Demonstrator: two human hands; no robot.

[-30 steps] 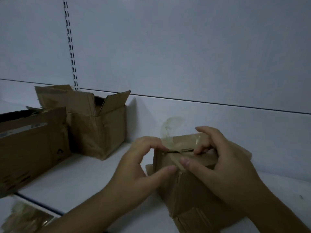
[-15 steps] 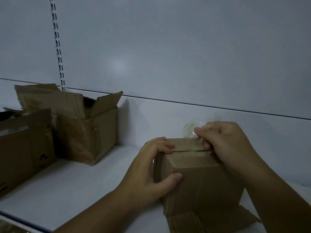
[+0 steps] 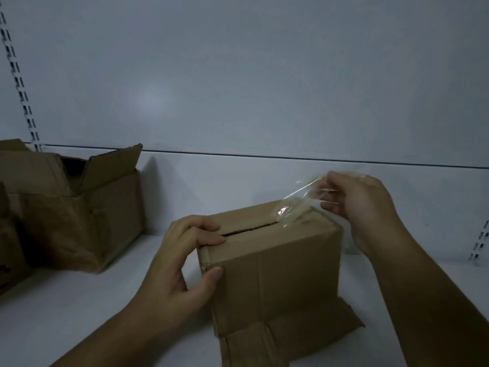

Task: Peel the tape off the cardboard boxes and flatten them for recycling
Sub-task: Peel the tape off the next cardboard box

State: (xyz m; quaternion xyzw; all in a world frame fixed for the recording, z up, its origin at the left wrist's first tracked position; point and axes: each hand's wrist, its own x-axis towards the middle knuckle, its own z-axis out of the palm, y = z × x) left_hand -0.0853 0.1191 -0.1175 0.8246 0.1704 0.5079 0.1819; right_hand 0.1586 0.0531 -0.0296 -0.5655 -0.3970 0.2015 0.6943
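A small brown cardboard box (image 3: 275, 266) stands on a white shelf (image 3: 66, 308), its bottom flaps splayed out toward me. My left hand (image 3: 182, 266) grips its top left corner, fingers over the top seam and thumb on the front face. A strip of clear tape (image 3: 293, 205) lifts off the right end of the top seam. My right hand (image 3: 365, 207) pinches the free end of that tape, up and to the right of the box. The seam's left part lies bare with a dark slit showing.
A larger open cardboard box (image 3: 87, 215) sits at the left against the back wall (image 3: 238, 75), flaps raised. Part of another box (image 3: 8, 255) shows at the far left edge. Slotted shelf rails run up the wall at left and right.
My right hand has pulled the tape further right and upward, stripping more of the top seam. The left hand keeps its grip on the box corner. The view has shifted right.
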